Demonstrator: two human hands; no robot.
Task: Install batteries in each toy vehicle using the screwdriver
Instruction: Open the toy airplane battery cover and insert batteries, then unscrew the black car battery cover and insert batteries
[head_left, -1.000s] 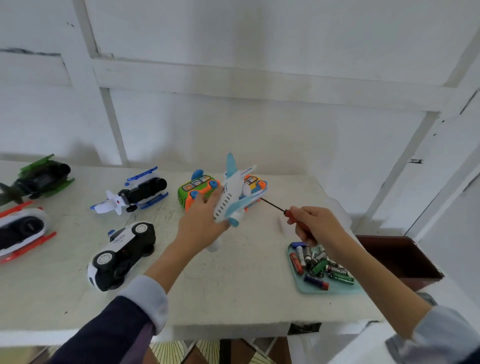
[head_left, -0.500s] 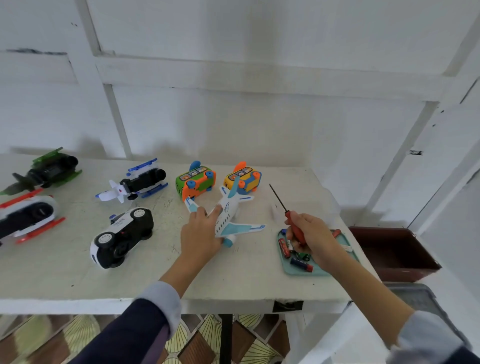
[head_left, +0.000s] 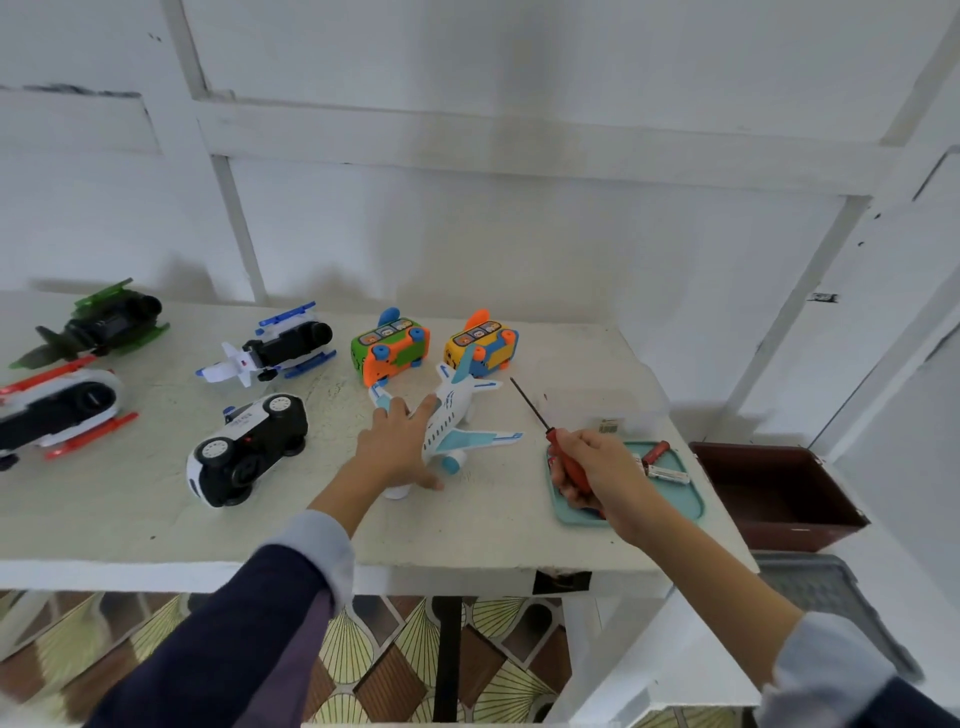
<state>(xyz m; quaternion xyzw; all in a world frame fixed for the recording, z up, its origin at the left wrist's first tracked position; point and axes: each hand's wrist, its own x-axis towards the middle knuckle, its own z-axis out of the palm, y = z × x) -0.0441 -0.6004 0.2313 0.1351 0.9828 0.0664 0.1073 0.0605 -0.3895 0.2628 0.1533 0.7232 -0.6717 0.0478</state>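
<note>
On the white desk (head_left: 130, 519), the white-and-blue plastic toy airplane (head_left: 457, 415) rests under the relaxed left hand (head_left: 395, 452). Light, rigid, thin-winged: grasp the fuselage. The right hand (head_left: 597, 470) grips the red-handled screwdriver (head_left: 558, 449).

Glossy plastic airplane (head_left: 451, 421) (matt, rough table (head_left: 156, 499)).

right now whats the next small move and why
Probably let go of the toy plane, which stands upright on the table under the left hand, and reach for the overturned police car; the right hand holds the screwdriver ready.
</note>
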